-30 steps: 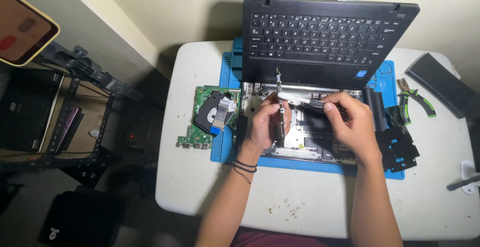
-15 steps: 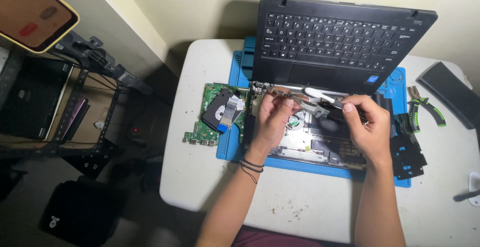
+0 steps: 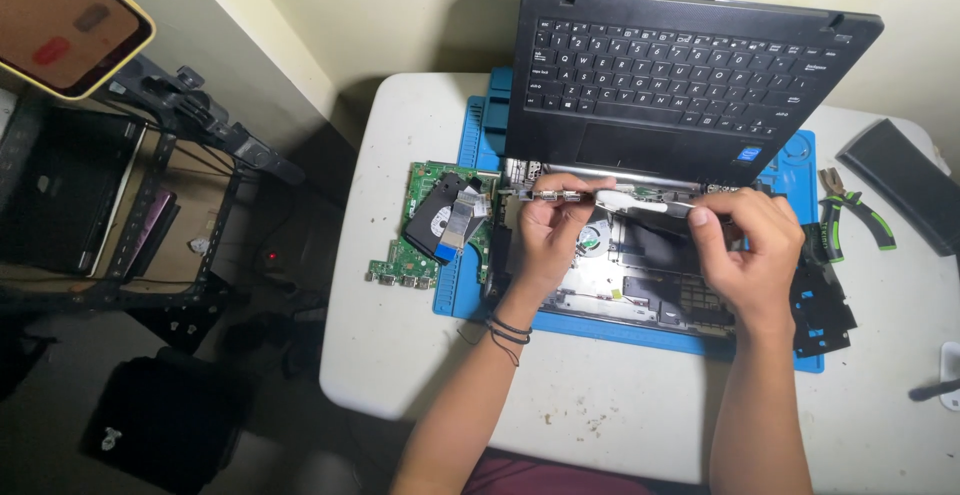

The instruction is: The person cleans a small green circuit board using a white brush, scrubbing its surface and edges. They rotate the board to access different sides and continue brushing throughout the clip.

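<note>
Head view: a person works over an opened laptop base (image 3: 640,285) on a blue mat (image 3: 470,295).
Left hand (image 3: 548,230): fingers pinched shut on the left end of a thin metal strip (image 3: 600,198), above the base.
Right hand (image 3: 745,250): fingertips closed on the strip's right end, above the base.
Keyboard panel (image 3: 680,80): propped up behind the base.
Green circuit board (image 3: 425,225): left of the base, partly on the mat.
Pliers (image 3: 850,210): right of the base, well apart from it.
</note>
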